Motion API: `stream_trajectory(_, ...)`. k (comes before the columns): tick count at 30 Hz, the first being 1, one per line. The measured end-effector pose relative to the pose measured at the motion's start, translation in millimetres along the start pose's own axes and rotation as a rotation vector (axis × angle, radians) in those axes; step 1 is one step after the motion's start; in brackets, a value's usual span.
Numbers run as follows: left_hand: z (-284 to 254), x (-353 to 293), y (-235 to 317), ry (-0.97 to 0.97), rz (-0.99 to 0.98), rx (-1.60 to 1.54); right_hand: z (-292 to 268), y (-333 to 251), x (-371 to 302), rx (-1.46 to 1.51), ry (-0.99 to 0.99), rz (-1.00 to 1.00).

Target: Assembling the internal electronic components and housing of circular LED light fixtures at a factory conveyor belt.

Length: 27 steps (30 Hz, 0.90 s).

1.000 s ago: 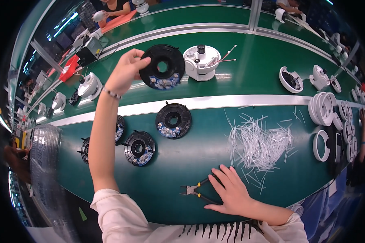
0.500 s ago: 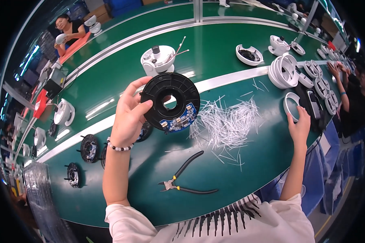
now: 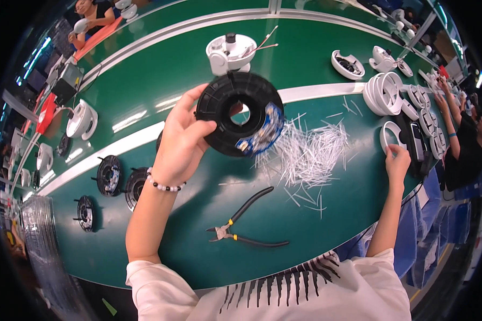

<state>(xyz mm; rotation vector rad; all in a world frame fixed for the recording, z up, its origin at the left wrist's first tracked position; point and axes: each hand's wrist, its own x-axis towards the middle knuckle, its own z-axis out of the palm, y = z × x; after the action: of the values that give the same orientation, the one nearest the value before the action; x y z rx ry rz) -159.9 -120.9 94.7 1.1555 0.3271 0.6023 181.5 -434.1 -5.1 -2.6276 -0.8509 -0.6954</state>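
Observation:
My left hand (image 3: pixel 181 143) is closed on the rim of a round black plastic disc (image 3: pixel 219 104), thumb on its face. The disc is held up above the bench, with a hole in its middle and a blue circuit board (image 3: pixel 263 132) along its lower right. At the right, my right hand (image 3: pixel 397 165) pinches the lower edge of a white plastic ring (image 3: pixel 384 138) beside other white rings. Between my arms lie diagonal cutters (image 3: pixel 223 232) with black handles, jaws to the left. Beyond them spreads a pile of cut white strips (image 3: pixel 313 155), partly behind the disc.
Several black discs (image 3: pixel 110 175) lie left of my forearm. A white housing (image 3: pixel 241 47) with wires stands behind the metal rail. Stacked white rings (image 3: pixel 375 96) and a dark phone-like device (image 3: pixel 416 142) are at the right. Other people work across the bench and at far right.
The black disc has turned in my left hand's grip, its circuit board swinging from the bottom to the lower right. The whole view has shifted slightly. My right hand stays at the white ring.

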Motion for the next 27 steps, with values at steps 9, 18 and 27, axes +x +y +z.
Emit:
stream_trajectory(9,2.4,-0.2,-3.6,0.013,0.034,-0.091,-26.1,-23.9,3.1,-0.001,0.144,0.017)
stream_trajectory(18,7.8,2.0,-15.5,0.024,0.011,-0.085,-96.1,-90.8,-57.3,0.394,0.073,-0.213)
stream_trajectory(27,9.5,3.9,-18.8,0.046,-0.030,-0.042,-71.0,-41.5,-83.9,0.376,-0.077,-0.160)
